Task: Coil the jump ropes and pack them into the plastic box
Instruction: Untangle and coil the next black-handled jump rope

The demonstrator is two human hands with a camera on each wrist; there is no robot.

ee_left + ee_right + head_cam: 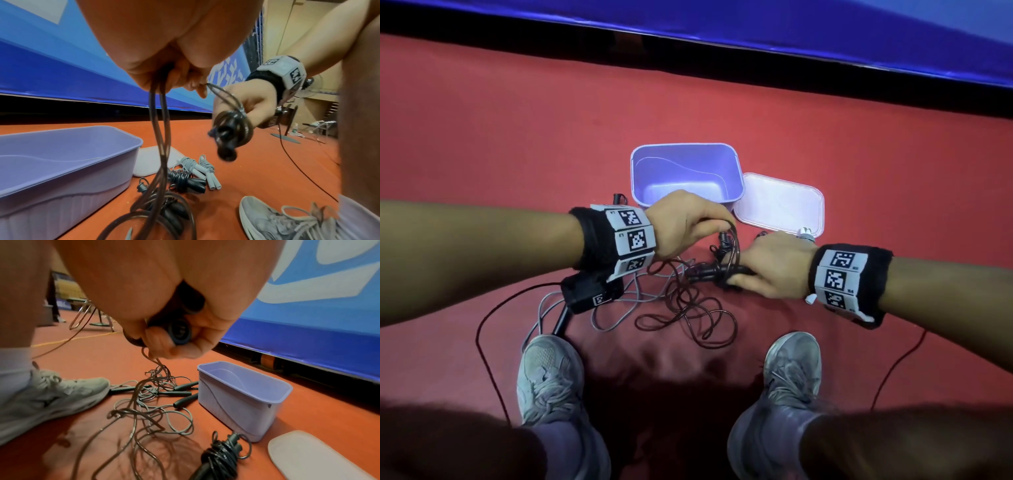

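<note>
The purple plastic box [634,164] stands open and empty on the red floor, in front of my hands. My right hand [743,275] grips the two black handles [705,272] of a dark brown jump rope, held together; the handle ends [180,332] show in its fist. My left hand [717,224] pinches strands of that rope [158,123] just above the handles, and a few turns wrap the handles [228,128]. The remaining dark rope [688,318] lies in loose loops on the floor between my feet.
The box's lid [780,205] lies flat to its right. A coiled black rope [220,452] and a coiled pale grey rope [197,165] lie near the lid. A loose grey rope [613,308] and black handles [180,392] lie at the left. My shoes [548,373] flank the pile.
</note>
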